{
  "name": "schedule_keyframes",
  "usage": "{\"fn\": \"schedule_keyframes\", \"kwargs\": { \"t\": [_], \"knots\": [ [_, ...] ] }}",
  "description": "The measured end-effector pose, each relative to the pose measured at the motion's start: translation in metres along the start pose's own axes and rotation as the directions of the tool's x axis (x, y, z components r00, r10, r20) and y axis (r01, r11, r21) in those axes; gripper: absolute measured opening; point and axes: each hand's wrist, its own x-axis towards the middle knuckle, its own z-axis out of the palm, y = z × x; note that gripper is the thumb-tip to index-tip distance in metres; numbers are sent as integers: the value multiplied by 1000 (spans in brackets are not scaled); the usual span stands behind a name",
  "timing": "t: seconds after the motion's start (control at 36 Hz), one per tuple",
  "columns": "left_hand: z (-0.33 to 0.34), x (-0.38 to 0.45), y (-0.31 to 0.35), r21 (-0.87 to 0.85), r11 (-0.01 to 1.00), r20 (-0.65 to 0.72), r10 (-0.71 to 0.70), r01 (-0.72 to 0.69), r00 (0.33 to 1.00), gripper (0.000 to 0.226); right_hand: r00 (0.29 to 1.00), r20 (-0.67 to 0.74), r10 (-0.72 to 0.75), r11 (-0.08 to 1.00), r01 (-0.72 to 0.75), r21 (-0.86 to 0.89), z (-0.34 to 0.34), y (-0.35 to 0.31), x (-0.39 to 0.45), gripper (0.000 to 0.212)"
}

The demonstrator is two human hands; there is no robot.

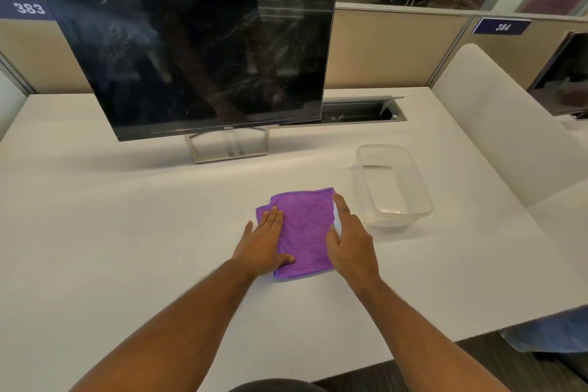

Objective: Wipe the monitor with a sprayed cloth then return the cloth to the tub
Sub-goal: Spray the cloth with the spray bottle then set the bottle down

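The purple cloth (302, 229) lies folded flat on the white desk (127, 232), its near-left part hidden under the left hand (264, 247), which presses on it with straight fingers. At its right edge the right hand (351, 245) grips a small white object (336, 219), mostly hidden, forefinger extended. The clear tub (394, 184) stands just right; the smeared monitor (191, 57) stands behind.

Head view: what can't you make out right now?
- White object under the right hand: mostly covered by the hand; probably a spray bottle, unconfirmed.
- Purple cloth: wet or dry cannot be told.
- Monitor screen: reflections hide which marks are smears.
- Clear tub: looks empty; residue too faint.
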Motion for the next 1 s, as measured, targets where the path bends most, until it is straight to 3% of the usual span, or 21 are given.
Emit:
{"fn": "schedule_keyframes", "kwargs": {
  "t": [0.25, 0.39, 0.56, 0.69, 1.0],
  "knots": [
    [2, 2, -2, -4, 1000, -7, -5, 5, 1000, 117, 990, -63, -125, 992, 123, -27, 4, 23, -18, 84],
    [3, 2, -3, -6, 1000, -8, -4, 4, 1000, 116, 991, -135, 20, 999, -14, 48, -1, 48, -23, 81],
    [2, 3, -2, 2, 1000, -3, -13, 13, 1000, 116, 951, -209, 227, 969, -198, 150, -9, 74, -19, 62],
    [1, 2, -1, 12, 1000, 8, -15, 15, 1000, 115, 937, -210, 278, 944, -226, 240, -15, 89, -15, 37],
    [1, 1, 0, 22, 1000, 23, -18, 18, 1000, 114, 912, -197, 359, 898, -281, 338, -19, 98, -18, 36]
  ]
}}
